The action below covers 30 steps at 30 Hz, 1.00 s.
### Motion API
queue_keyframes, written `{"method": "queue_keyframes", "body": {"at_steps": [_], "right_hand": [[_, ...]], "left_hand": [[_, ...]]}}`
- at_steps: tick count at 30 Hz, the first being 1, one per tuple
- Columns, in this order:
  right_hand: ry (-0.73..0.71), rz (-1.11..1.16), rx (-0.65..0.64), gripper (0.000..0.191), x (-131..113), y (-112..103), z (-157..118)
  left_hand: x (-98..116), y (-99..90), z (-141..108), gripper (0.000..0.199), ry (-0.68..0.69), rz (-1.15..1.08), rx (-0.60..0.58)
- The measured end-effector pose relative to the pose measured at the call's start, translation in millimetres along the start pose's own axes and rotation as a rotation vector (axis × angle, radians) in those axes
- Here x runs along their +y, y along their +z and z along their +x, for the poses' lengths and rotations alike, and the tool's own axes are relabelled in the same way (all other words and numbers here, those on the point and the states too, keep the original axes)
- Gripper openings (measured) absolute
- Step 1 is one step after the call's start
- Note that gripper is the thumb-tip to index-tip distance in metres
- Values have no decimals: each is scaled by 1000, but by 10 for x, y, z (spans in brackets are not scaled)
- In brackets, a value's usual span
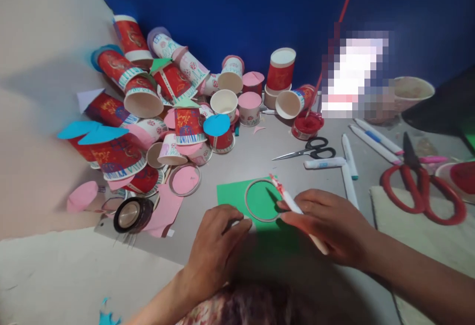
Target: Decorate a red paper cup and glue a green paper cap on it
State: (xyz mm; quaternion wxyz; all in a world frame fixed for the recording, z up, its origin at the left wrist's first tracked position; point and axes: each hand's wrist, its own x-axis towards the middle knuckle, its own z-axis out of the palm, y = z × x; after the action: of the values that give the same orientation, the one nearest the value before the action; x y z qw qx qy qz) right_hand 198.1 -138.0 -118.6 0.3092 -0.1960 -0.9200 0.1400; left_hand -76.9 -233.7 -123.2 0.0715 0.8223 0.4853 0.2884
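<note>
A thin round bangle (248, 192) lies flat on a sheet of green paper (230, 194) on the grey table. My left hand (218, 241) is closed, its fingertips at the lower left rim of the bangle, pressing at the edge of the paper. In my right hand (326, 223) is a white marker pen (293, 204), slanted over the bangle's right side. Red marks show on the pen's far end, which is near the paper's top edge. The fingertips of that hand come close to the bangle's right rim.
Paper cups (143, 97) with coloured paper discs are heaped at the back left. Black scissors (315, 149), loose markers (322, 163) and a red paint pot (307, 126) lie beyond my right hand. Large red-handled scissors (423, 191) are at the right; a metal-topped round object (131, 214) stands left.
</note>
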Motion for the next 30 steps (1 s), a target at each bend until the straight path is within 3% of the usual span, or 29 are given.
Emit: {"method": "queue_keyframes", "body": {"at_steps": [5, 9, 15, 21, 30], "right_hand": [[244, 52, 187, 24, 54, -187, 23], [302, 23, 353, 28, 89, -285, 10], [363, 71, 378, 33, 145, -266, -49], [286, 220, 447, 39, 237, -255, -70], [505, 217, 357, 5, 206, -332, -8]], "left_hand": [[37, 26, 105, 30, 33, 13, -13], [53, 64, 205, 21, -22, 88, -42], [36, 24, 281, 24, 153, 104, -124], [-4, -15, 306, 27, 169, 48, -208], [4, -11, 282, 31, 141, 72, -216]]}}
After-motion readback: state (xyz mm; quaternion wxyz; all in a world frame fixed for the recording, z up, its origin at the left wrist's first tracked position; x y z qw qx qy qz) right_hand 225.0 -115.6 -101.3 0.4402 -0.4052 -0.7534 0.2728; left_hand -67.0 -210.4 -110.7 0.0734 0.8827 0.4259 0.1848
